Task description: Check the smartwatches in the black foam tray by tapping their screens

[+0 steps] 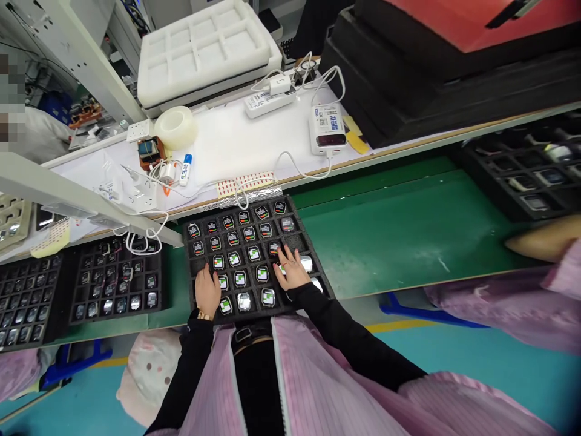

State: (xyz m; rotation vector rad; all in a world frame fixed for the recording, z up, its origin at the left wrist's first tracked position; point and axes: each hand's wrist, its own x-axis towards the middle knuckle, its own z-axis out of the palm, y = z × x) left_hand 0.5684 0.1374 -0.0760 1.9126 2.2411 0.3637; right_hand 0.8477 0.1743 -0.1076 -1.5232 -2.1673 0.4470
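A black foam tray [249,227] lies in front of me on the green bench, its compartments filled with several square smartwatch bodies. Some screens in the back rows are dark with coloured marks; a smartwatch [262,274] nearer me shows white and green. My left hand [207,292] rests on the tray's left side, fingers stretched out and close together, beside the lit watches. Over the right-hand columns, my right hand [293,271] has its fingers spread, with fingertips at a dark-screened smartwatch [273,248]. Part of a lit watch is hidden under that hand.
Further trays of watches [118,278] stand to the left, and another tray [521,169] is at the right near a person's arm [544,242]. The shelf above holds a tape roll [176,127], white cables, a power bank [327,128] and white foam trays [204,48].
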